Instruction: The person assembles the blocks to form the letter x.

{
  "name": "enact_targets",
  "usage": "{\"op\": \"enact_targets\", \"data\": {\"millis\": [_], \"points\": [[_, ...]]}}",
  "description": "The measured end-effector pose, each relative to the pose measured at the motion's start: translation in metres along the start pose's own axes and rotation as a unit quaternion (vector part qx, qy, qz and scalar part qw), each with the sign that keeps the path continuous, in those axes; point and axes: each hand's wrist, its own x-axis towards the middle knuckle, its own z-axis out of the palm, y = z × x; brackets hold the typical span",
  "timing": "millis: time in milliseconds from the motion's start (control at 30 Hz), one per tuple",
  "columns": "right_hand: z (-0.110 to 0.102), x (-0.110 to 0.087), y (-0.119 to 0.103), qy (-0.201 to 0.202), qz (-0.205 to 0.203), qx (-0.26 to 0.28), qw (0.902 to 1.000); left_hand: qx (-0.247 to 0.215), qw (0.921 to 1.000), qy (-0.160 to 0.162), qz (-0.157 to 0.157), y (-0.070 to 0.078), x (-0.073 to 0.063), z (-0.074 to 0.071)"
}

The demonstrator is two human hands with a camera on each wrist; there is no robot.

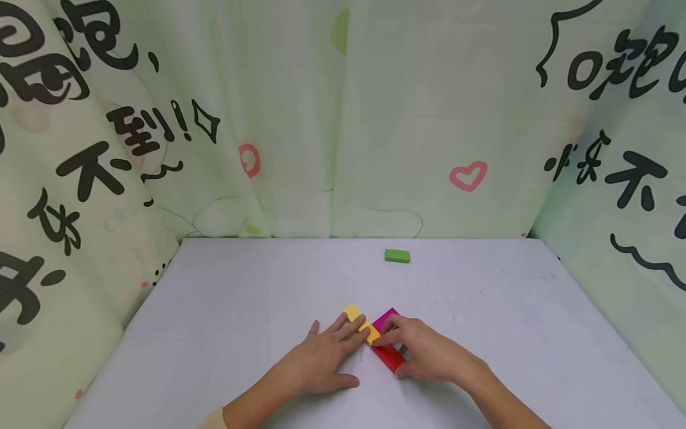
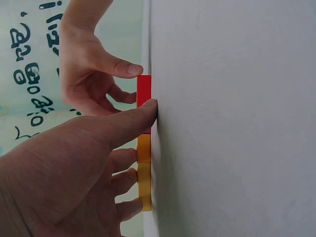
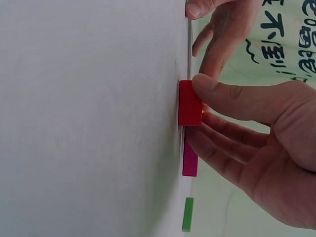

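Note:
My left hand (image 1: 323,359) lies with its fingers spread, fingertips against a yellow block (image 1: 351,310) and an orange block (image 1: 373,337) that stand end to end. In line with them is a red block (image 1: 388,357), whose near end and far end the thumb and fingers of my right hand (image 1: 431,353) pinch. A magenta block (image 1: 383,319) reaches away at an angle behind the red one, partly hidden by the right hand. In the right wrist view, the right thumb rests at the edge of the red block (image 3: 189,104), with fingers close to the magenta block (image 3: 190,160).
A single green block (image 1: 397,256) lies apart, near the far edge of the white table (image 1: 257,286). Printed curtains (image 1: 396,119) surround the table at the back and both sides.

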Motion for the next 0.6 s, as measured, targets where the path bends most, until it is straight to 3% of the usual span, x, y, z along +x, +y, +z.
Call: {"op": "enact_targets", "data": {"millis": [367,600], "points": [[-0.0022,0.0007,0.0007,0.018,0.003,-0.027,0.9995,0.004,1.0000,0.004,0.004,0.0003,-0.0004,-0.0010],[-0.0037,-0.0008,0.0034,0.036,0.033,-0.040,0.9980,0.009,1.0000,0.001,0.001,0.0018,-0.0003,-0.0021]]}}
